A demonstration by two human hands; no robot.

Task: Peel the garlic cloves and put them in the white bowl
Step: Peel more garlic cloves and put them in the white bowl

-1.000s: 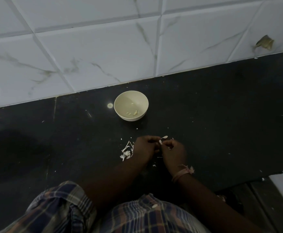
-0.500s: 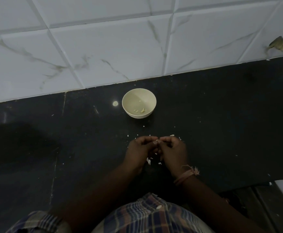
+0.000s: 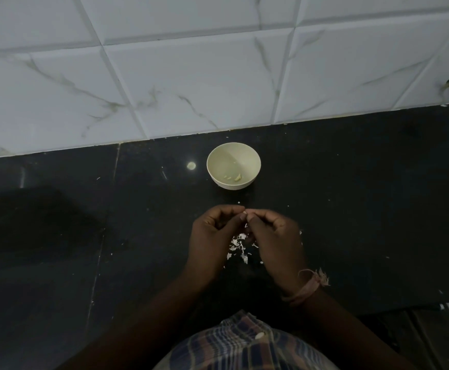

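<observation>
In the head view, a garlic clove (image 3: 246,215) is being pinched between the fingertips of both hands, which are being held together just above a black counter (image 3: 351,196). The left hand (image 3: 212,236) is curled, with its thumb and forefinger closed on the clove from the left; the right hand (image 3: 274,239) is likewise curled, its fingertips gripping the same small clove from the right (only a pale sliver of it is being shown between the fingers). A scatter of white peelings (image 3: 238,247) is lying on the counter beneath and between the two hands. A white bowl (image 3: 233,165) is standing upright on the counter beyond the hands, near the foot of a tiled wall (image 3: 191,84), and a few peeled cloves (image 3: 234,177) are resting in its bottom. A pinkish thread band (image 3: 307,285) is being worn on the right wrist. A checked cloth (image 3: 242,345) is seen at the lower edge, with one pale flake lying on it.
</observation>
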